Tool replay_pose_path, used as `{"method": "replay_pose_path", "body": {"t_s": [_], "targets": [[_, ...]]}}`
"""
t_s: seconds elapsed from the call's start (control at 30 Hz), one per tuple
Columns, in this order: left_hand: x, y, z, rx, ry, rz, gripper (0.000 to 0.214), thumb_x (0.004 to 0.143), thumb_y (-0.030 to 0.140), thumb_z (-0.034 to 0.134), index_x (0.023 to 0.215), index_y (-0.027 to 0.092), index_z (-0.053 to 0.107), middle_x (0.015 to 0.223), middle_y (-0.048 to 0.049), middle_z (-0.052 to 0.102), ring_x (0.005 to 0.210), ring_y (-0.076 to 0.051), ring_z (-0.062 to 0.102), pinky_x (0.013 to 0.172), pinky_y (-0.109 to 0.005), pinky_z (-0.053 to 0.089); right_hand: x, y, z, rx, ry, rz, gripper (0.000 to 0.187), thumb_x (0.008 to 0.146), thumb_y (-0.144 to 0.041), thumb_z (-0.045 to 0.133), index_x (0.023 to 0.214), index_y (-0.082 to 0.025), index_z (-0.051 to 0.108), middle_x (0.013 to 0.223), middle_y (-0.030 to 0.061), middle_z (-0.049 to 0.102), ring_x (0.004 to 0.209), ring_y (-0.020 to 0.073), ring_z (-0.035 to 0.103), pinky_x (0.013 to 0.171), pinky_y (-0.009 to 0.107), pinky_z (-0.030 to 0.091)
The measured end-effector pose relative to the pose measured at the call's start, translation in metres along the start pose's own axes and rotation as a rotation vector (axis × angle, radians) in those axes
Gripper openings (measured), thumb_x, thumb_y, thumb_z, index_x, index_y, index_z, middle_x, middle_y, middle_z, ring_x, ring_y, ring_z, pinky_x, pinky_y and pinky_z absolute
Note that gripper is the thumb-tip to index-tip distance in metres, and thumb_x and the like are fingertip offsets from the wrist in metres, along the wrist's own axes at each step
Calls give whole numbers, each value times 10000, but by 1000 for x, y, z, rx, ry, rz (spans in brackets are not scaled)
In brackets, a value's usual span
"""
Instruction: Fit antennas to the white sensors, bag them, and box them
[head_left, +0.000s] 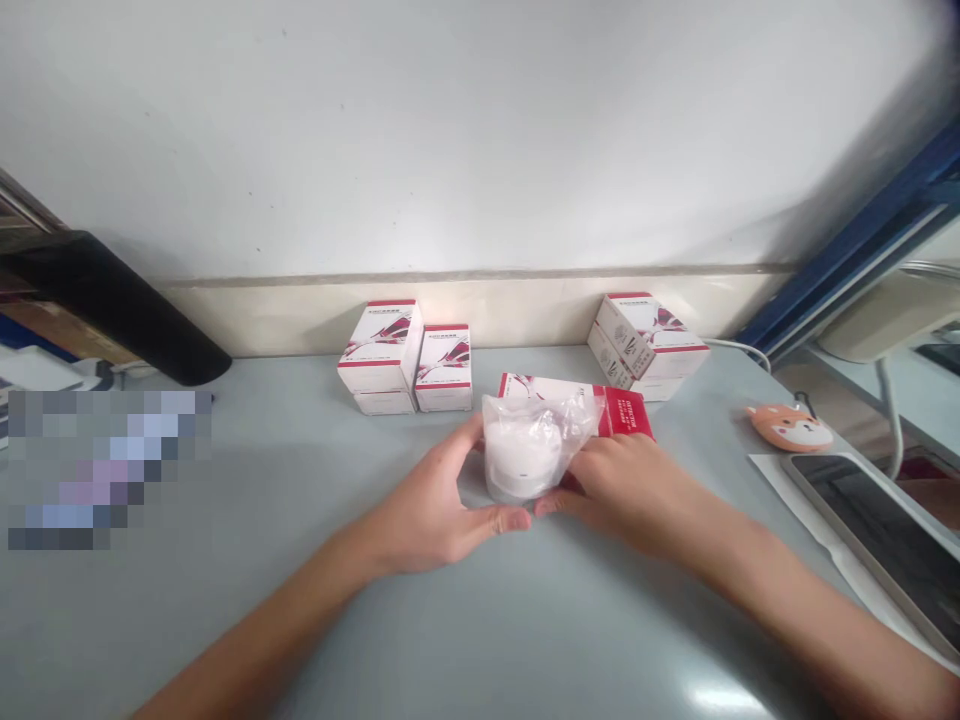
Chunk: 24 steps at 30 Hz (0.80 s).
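**Round white item in clear bag [529, 448] held between both hands**

Grey desk [300, 620] runs along wall [480, 140]; white-and-red boxes [380, 345] stand in stacks at back, w/ fox-shaped pad [790, 428] & tablet [885, 540] off to R. Red-and-white box [626, 412] lies flat just behind bag. Item is round, no clear long axis, centred between hands. L hand [431, 497] curves round its left side, R hand [626, 490] grips its right, narrow gap at front. R hand is nearer flat box.
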<state>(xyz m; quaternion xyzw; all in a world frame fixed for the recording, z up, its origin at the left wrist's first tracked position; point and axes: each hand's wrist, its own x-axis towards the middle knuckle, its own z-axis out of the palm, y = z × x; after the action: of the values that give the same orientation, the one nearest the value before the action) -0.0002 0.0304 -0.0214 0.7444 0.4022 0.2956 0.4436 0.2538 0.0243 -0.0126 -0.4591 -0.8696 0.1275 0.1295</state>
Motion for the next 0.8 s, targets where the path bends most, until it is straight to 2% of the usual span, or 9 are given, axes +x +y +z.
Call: {"method": "replay_pose_path", "body": {"t_s": [0.1, 0.17, 0.3, 0.4, 0.5, 0.6, 0.67, 0.8], "targets": [[2, 0, 5, -40, -15, -73, 504, 887, 438, 796, 1338, 254, 669, 1315, -103, 749, 1228, -364, 688, 1014, -459, 565, -1, 1, -7, 71, 12, 27, 434, 916, -654, 717, 863, -224, 685, 748, 39, 731, 582, 201, 621, 520, 305, 326], [4, 0, 8, -7, -35, -97, 423, 885, 455, 791, 1245, 246, 717, 1254, -94, 773, 1160, -358, 717, 991, -466, 576, -1, -1, -9, 127, -2, 29, 426, 947, -642, 686, 880, -222, 676, 814, 50, 751, 640, 206, 652, 547, 302, 365], [4, 5, 7, -15, -2, -10, 549, 844, 377, 826, 1356, 269, 660, 1390, -100, 710, 1268, -357, 668, 1073, -479, 545, 3, -11, -3, 248, -36, -23, 253, 1031, -478, 640, 944, -243, 671, 1032, 41, 784, 840, 221, 722, 663, 298, 458], [4, 10, 4, -102, -9, 1, 616, 824, 372, 854, 1385, 257, 626, 1409, -117, 695, 1306, -352, 643, 1077, -464, 542, 6, -15, 7, 193, -33, 0, 212, 1018, -411, 666, 903, -234, 652, 989, 42, 781, 833, 235, 712, 647, 305, 438], [5, 10, 1, -179, -49, -63, 506, 804, 387, 879, 1244, 205, 708, 1283, -123, 759, 1227, -363, 681, 1053, -473, 542, 5, -16, 9, 147, -20, -19, 195, 991, -393, 691, 900, -228, 646, 918, 38, 762, 759, 218, 674, 593, 299, 376], [8, 4, -2, -407, 11, -128, 449, 800, 391, 889, 1167, 185, 732, 1184, -120, 789, 1184, -370, 702, 1014, -475, 550, 2, -16, 1, 165, -7, 4, 212, 995, -440, 671, 940, -236, 651, 858, 18, 733, 659, 181, 602, 557, 292, 328], [10, 2, -6, -641, 85, -153, 377, 870, 427, 820, 1152, 193, 729, 1177, -110, 790, 1198, -365, 702, 1028, -491, 546, 1, -15, -8, 199, -14, 16, 245, 1034, -435, 605, 884, -243, 636, 779, -3, 695, 615, 163, 554, 555, 287, 319], [14, 7, -16, -977, 259, -162, 307, 1015, 419, 628, 1268, 261, 699, 1417, -54, 705, 1452, -299, 546, 1198, -479, 455, 1, -13, -22, 349, 81, 51, 301, 1089, -387, 485, 855, -249, 615, 728, -15, 630, 626, 151, 520, 567, 276, 351]]}}
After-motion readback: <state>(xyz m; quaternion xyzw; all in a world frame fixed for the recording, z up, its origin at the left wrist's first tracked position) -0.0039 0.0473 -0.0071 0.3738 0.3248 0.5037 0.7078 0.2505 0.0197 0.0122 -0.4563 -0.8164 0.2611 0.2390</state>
